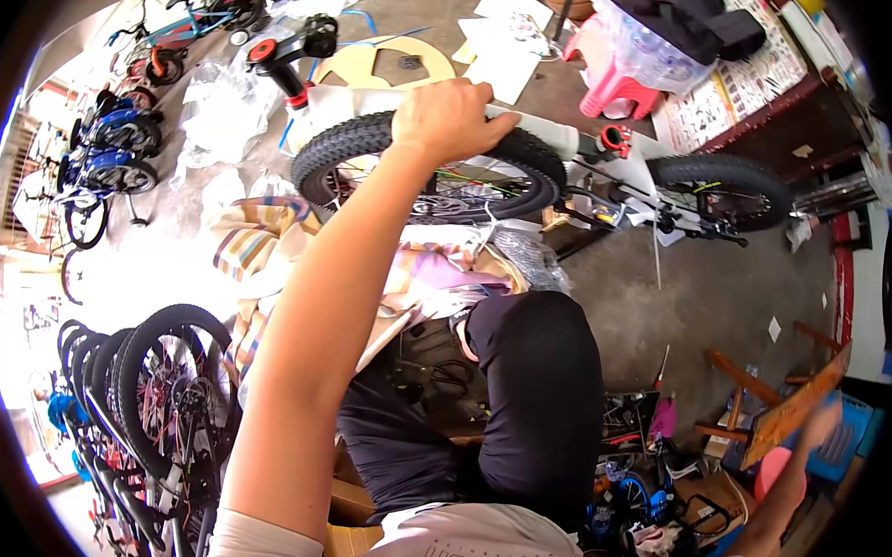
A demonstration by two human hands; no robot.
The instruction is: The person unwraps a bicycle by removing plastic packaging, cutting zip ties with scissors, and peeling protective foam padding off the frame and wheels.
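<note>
Item one: a white-framed bicycle with black knobbly tyres (535, 132), set across the upper middle of the view above a grey floor (700, 332). The frame is gripped by the left hand (450, 120) at the long white tube, just above the near wheel (318, 154); its fingers are curled over the tube, nearly closed, their tips partly hidden.

Item two: the right hand (822, 424), seen blurred beside an orange-brown wooden stool (798, 401); how far its fingers are open, and whether anything is held, cannot be told.

Hazards, as judged: a tip or roll of the bicycle may be caused by support from one hand only; snagging may be caused by the clear plastic wrap and patterned cloth (261, 235) lying close to the near wheel; fingers may be pinched if that wheel is turned.

Orientation: the long axis is laid left to right, slightly lowered at the right. The black stem with red trim (277, 66) is pointed left; the rear wheel (721, 193) is placed at right.
</note>
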